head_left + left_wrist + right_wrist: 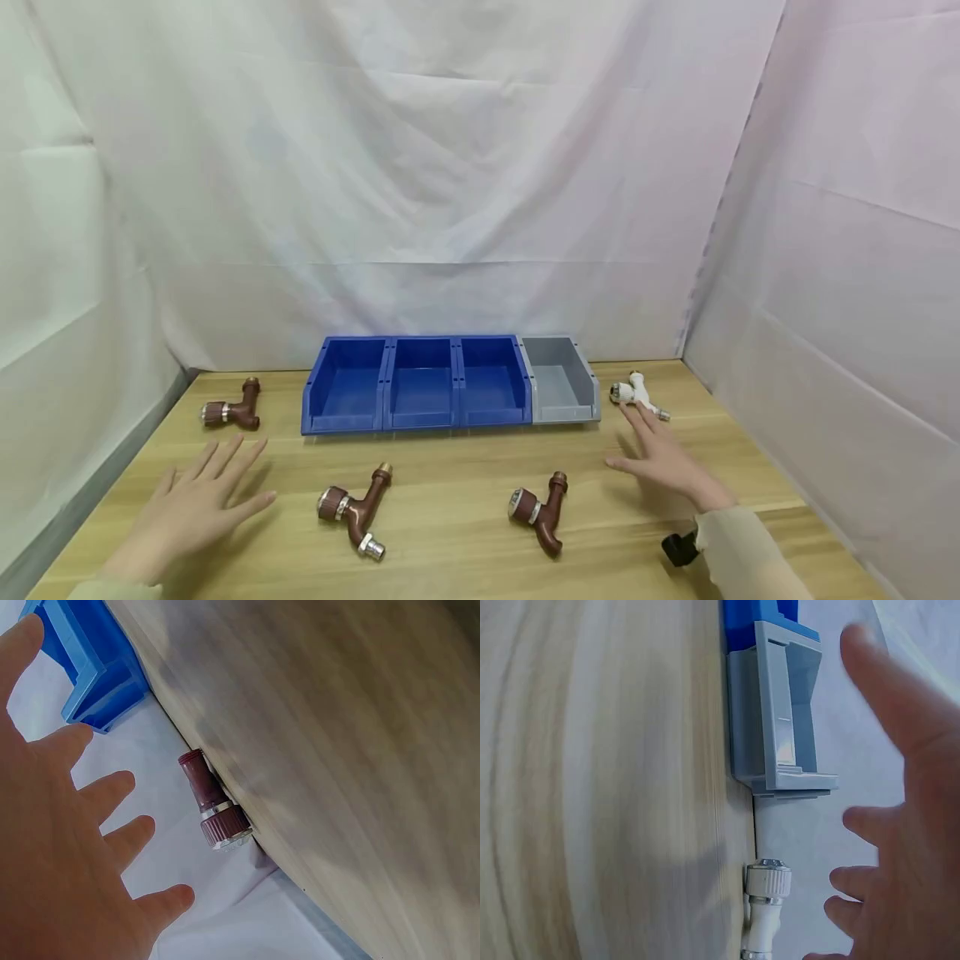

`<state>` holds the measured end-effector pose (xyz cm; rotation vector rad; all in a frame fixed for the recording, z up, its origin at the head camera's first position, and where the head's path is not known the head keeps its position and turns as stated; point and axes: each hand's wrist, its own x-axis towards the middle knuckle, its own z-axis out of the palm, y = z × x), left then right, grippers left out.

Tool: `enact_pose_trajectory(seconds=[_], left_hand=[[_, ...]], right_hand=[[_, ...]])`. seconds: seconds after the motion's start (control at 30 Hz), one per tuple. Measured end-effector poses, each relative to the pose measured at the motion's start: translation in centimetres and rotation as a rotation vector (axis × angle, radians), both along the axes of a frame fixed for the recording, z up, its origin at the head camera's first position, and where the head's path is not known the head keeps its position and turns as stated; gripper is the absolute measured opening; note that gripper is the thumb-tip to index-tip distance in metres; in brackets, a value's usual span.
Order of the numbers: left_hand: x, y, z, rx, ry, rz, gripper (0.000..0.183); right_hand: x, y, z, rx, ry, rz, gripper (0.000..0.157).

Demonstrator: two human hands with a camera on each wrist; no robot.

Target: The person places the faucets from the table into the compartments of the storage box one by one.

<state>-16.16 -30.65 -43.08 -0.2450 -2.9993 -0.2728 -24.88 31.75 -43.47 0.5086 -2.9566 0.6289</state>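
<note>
My left hand (191,512) hovers over the left of the table with its fingers spread and holds nothing. Beyond its fingertips lies a brown faucet (242,410), also seen in the left wrist view as a brown faucet (204,787) apart from the fingers. On the right, my right hand (663,454) is spread and holds nothing. Its fingertips overlap a white faucet (637,392) in the head view; the right wrist view shows that white faucet (766,904) apart from them. Between the hands lie a brown faucet with a metal spout end (362,512) and another brown faucet (547,517).
Three blue bins (420,421) and a grey bin (566,412) stand joined in a row at the back of the wooden table (450,483). White cloth (420,208) hangs behind and at both sides. A black object (680,549) is beside the right sleeve.
</note>
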Motion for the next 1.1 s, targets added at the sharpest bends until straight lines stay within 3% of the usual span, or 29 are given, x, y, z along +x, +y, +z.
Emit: enact_pose_trajectory(seconds=[0.2,0.57,0.93,1.1], left_hand=[[-0.2,0.0,0.2,-0.001,0.012,0.005,0.076],[0.4,0.1,0.2,-0.005,-0.015,0.003,0.075],[0.6,0.0,0.3,0.002,-0.014,0.006,0.075],[0.4,0.1,0.4,0.001,-0.011,0.009,0.075]], right_hand=[[-1.0,-0.5,0.6,-0.154,-0.008,-0.026,0.088],[-0.9,-0.7,0.5,-0.257,-0.082,-0.047,0.083],[-2.8,-1.2,1.3,-0.306,-0.182,-0.112,0.079],[-3.6,-1.3,1.5,-0.421,-0.231,-0.083,0.08]])
